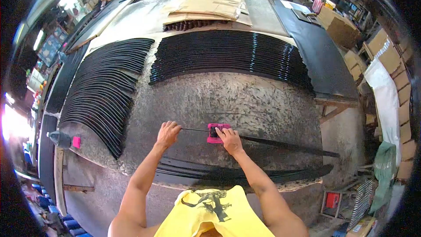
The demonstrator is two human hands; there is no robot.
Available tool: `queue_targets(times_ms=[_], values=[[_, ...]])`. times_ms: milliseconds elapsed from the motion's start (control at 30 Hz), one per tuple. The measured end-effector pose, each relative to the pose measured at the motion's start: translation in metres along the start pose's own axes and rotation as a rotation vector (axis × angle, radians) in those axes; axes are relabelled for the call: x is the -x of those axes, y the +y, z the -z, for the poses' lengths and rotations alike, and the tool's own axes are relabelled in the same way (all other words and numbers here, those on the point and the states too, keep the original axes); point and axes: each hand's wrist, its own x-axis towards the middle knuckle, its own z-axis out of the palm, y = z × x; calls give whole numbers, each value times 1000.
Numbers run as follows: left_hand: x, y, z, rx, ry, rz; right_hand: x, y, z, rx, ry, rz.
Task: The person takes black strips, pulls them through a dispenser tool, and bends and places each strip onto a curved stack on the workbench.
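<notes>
My left hand (169, 134) is closed around the end of a thin black strip (194, 129), which stretches straight to a small pink tool (213, 140) on the worktable. On top of that tool sits a black block (214, 132). My right hand (230, 141) lies over the tool's right side, with thumb and fingers against the block and the pink edge. To the right of this hand, a wider black strip (289, 145) trails past the table's edge. A bundle of flat black strips (197, 172) lies along the near edge, partly under my right arm.
Rows of black strips lie on the worktable (175, 101) at the left (98, 92) and the back (228, 52). Cardboard sheets (206, 2) are stacked behind them. A dark bottle (59, 139) and a pink block (76, 142) stand near the left corner. Boxes (405, 118) line the right.
</notes>
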Motion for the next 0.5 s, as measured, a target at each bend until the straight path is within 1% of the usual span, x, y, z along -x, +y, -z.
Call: queue_targets(times_ms=[33, 100, 167, 267, 300, 400, 467, 500], values=[[-4, 8, -3, -15, 33, -9, -2, -1, -2, -14, 14, 3], [-20, 41, -17, 3, 122, -107, -4, -2, -2, -27, -12, -5], [-39, 72, -32, 99, 42, -112, -6, -3, -2, -23, 5, -11], [-47, 84, -38, 117, 12, -102, -5, 1, -3, -23, 10, -9], [-44, 81, -35, 86, -5, -113, -4, 2, -1, 4, -7, 4], [-28, 59, -22, 131, -45, -19, -3, 3, -2, -8, 19, 0], [-8, 28, -22, 115, -25, 19, -3, 3, -3, -6, 45, 4], [3, 17, -7, 49, -50, 69, -1, 4, -4, -4, 55, 7]])
